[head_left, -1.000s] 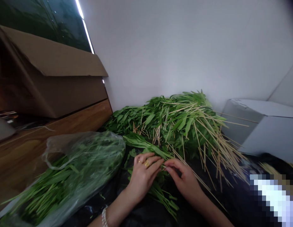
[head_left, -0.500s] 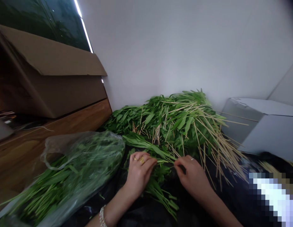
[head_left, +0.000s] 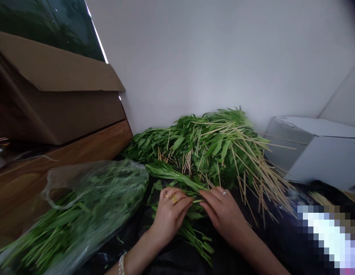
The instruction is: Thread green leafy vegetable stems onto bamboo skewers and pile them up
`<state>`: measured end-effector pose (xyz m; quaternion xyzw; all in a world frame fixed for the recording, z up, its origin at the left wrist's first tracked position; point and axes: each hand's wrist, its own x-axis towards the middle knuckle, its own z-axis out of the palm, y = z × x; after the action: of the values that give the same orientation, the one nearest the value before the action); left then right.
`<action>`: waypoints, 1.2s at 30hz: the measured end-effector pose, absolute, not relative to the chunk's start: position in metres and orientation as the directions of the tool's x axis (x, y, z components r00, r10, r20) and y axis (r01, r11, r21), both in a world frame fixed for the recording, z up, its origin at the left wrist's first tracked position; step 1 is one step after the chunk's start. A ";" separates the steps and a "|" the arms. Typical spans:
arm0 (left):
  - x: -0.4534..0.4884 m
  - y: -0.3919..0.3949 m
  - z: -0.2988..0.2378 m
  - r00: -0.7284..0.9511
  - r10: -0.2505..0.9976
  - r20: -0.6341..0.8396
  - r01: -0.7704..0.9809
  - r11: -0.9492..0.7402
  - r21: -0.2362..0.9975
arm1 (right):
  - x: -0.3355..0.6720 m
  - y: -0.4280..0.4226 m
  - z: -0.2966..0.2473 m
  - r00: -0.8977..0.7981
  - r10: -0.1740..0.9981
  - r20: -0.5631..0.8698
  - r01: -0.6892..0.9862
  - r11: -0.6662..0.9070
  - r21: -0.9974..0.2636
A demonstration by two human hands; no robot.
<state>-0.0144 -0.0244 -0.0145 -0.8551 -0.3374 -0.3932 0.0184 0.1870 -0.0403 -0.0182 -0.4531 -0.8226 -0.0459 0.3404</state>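
Note:
My left hand (head_left: 171, 210), with a gold ring and a beaded bracelet on the wrist, pinches a leafy green stem (head_left: 197, 201). Close beside it, my right hand (head_left: 224, 210) has its thumb and fingers closed at the other end of that stem. Just beyond the hands lies a bunch of long green leaves (head_left: 168, 172), its stems reaching toward the right fingers. Under the hands, a small bundle of cut green stems (head_left: 198, 242) rests on a dark covering.
A large heap of leafy greens with thin wooden sticks (head_left: 269, 168) lies against the white wall (head_left: 208, 57). At left is a clear plastic bag (head_left: 120, 191) full of greens. A cardboard box (head_left: 80, 110) stands on a wooden surface (head_left: 108, 143). A white box (head_left: 323, 156) is at right.
My right hand has moved left, nearer to my left hand, and its fingers now lie further over the stem. The view has shifted slightly.

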 end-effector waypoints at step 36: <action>-0.026 -0.024 -0.011 0.514 0.594 0.618 0.553 -0.781 0.291 | 0.207 -0.019 -0.039 0.008 0.955 0.297 0.590 0.235 -0.773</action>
<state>-0.0265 -0.0245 -0.0115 -0.8697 -0.3299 -0.3661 -0.0282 0.2070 -0.0191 -0.0394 -0.5775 -0.6688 0.2211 0.4128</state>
